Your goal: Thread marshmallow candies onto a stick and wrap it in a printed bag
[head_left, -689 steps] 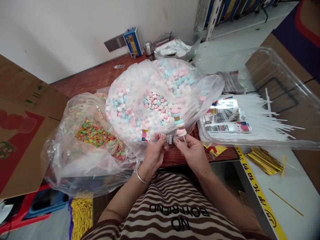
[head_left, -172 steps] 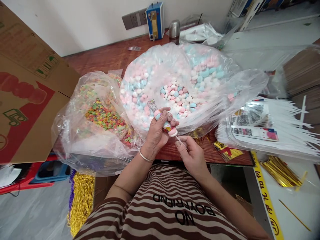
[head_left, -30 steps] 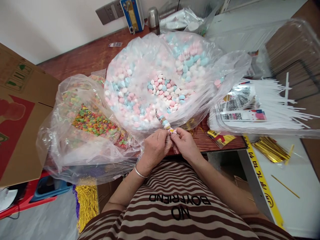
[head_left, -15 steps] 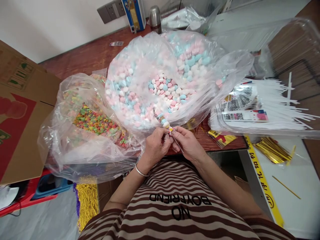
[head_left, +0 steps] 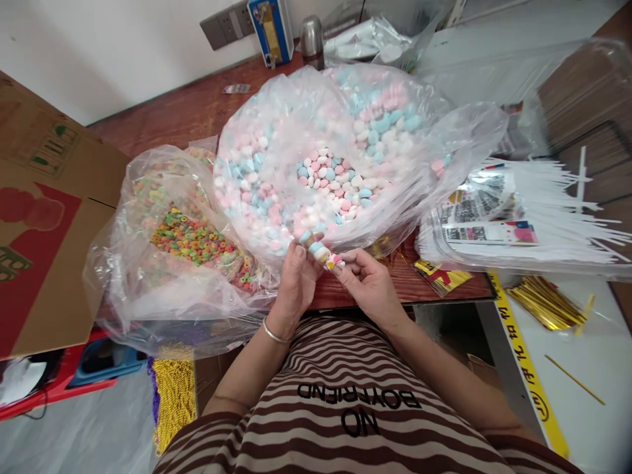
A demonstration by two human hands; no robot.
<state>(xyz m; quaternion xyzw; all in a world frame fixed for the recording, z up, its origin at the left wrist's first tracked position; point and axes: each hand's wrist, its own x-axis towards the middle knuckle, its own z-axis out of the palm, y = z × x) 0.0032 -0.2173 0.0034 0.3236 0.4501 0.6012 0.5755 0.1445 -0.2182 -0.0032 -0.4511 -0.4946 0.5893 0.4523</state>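
Candy stack [head_left: 320, 253], tilted: right hand [head_left: 372, 286] pinches lower end between fingers; left hand [head_left: 297, 275] by top, finger pressure unclear. Light, steady support should prevent crushing.

Soft, even indoor light here, medium bright, the source out of view. White glints skate across the crumpled candy bag [head_left: 286, 131] and the clear tray [head_left: 494, 263], while the gold ties [head_left: 546, 301] gleam. Faint shading washes the wall [head_left: 108, 39]; under the bench [head_left: 168, 112], deep shadow. Wide lens: the carton [head_left: 54, 217] leans and stretches at the edge. Around the fingers [head_left: 297, 258], fine detail goes soft.
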